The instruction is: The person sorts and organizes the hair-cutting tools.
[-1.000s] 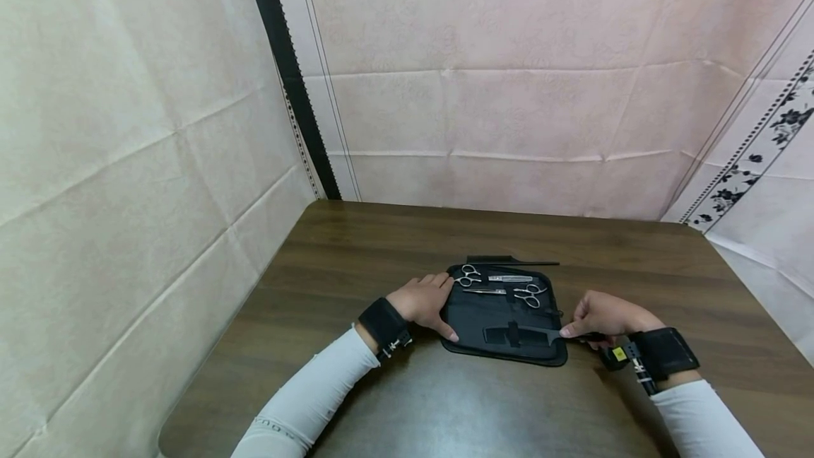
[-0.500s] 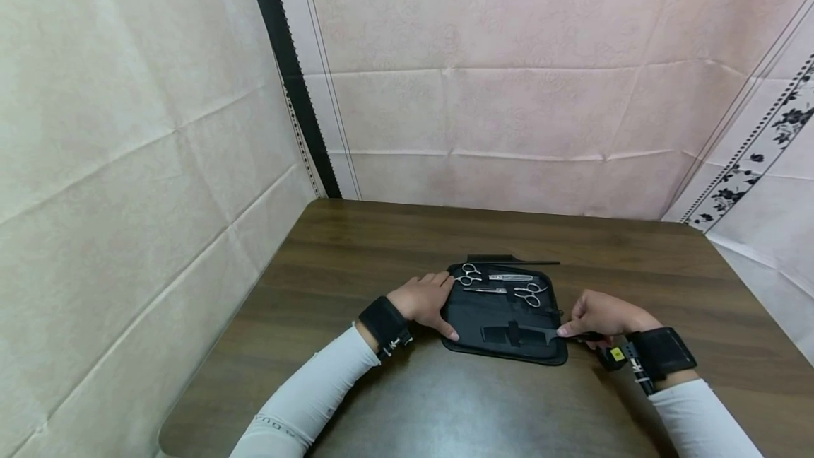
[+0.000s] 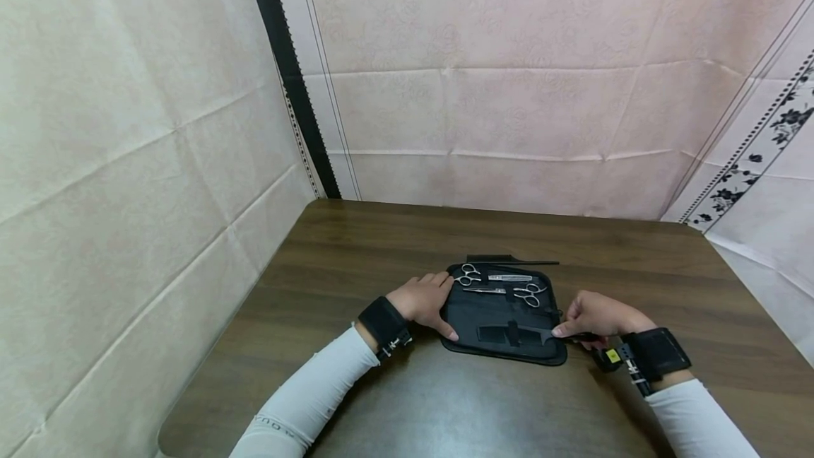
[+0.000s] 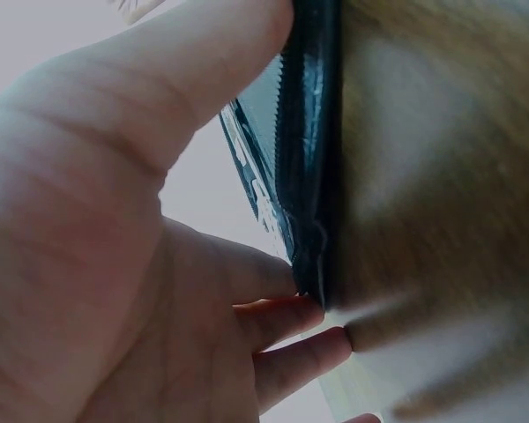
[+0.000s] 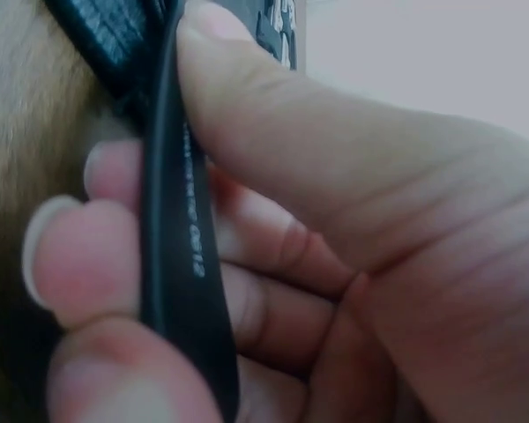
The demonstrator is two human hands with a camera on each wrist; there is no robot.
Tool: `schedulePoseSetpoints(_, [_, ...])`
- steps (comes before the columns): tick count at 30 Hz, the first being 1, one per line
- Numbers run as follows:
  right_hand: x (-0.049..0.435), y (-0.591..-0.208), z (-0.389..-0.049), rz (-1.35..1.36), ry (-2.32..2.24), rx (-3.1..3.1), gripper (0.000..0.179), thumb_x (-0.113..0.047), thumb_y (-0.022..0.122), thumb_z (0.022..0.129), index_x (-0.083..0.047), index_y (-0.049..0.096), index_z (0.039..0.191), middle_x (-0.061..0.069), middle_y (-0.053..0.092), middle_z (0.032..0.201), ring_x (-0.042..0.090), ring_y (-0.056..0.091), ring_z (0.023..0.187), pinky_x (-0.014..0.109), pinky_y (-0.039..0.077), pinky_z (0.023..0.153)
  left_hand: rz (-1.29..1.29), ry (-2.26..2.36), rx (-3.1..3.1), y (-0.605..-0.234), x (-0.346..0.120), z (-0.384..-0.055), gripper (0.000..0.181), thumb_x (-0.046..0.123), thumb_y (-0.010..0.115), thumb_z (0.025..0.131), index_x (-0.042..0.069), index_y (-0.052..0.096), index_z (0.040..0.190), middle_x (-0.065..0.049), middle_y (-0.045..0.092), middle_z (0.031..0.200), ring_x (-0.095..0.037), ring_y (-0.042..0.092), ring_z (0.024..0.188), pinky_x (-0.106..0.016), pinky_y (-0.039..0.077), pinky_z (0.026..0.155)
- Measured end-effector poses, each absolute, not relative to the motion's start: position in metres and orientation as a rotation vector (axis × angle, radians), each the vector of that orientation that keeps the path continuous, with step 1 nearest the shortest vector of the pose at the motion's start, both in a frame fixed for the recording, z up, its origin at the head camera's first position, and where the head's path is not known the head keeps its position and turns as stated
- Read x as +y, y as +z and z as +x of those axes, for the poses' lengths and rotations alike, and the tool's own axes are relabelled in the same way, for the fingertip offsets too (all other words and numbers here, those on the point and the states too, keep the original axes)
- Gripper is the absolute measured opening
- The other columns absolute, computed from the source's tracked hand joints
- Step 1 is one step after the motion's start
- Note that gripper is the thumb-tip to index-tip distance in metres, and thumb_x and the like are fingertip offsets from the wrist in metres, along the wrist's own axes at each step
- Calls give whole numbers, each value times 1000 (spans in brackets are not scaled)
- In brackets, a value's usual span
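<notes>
Right grip (image 3: 600, 315) pinching comb (image 3: 496, 335) at case's (image 3: 470, 313) four o'clock, left grip (image 3: 421, 301) spread apart, touching case at nine, scissors (image 3: 511, 278) toward twelve

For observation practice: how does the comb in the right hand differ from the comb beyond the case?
The held comb has a broad handle; the far comb has a thin tail. The right hand grips the held comb; no hand touches the far comb. The held comb runs under a strap in the case; the far comb lies beyond it. Both are dark.
</notes>
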State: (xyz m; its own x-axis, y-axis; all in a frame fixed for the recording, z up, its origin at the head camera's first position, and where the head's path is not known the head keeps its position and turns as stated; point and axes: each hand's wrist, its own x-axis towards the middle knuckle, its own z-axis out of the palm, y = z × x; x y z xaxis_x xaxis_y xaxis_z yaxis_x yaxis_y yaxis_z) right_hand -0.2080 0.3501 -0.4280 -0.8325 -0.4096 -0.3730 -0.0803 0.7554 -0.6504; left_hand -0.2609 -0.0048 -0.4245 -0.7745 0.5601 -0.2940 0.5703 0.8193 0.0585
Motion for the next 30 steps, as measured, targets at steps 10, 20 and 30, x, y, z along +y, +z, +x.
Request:
schedulePoseSetpoints(10, [346,-428,-207,-357,-868,2456,37,-36,75,96,-8,74,71,0,64,57,11,54,46,25,44,47,863,-47,2703,-426,-5,-262,120,74,78,76,11,27,165,-6,26,172,-24,31,156,-47,32,125])
schedulePoseSetpoints(20, [343,-429,-208,-370,-887,2459,38,-36,76,95,-8,73,69,-2,62,56,11,54,46,24,45,46,871,-61,2704,-426,-5,-262,120,75,77,77,11,26,165,-6,26,172,-24,31,156,-47,33,125])
schedulePoseSetpoints(30, [337,-428,-208,-369,-901,2470,38,-36,76,95,-7,74,70,-2,61,55,10,53,45,23,44,45,862,-66,2704,-427,-5,-263,120,75,76,77,12,26,165,-6,26,173,-24,31,156,-47,32,125])
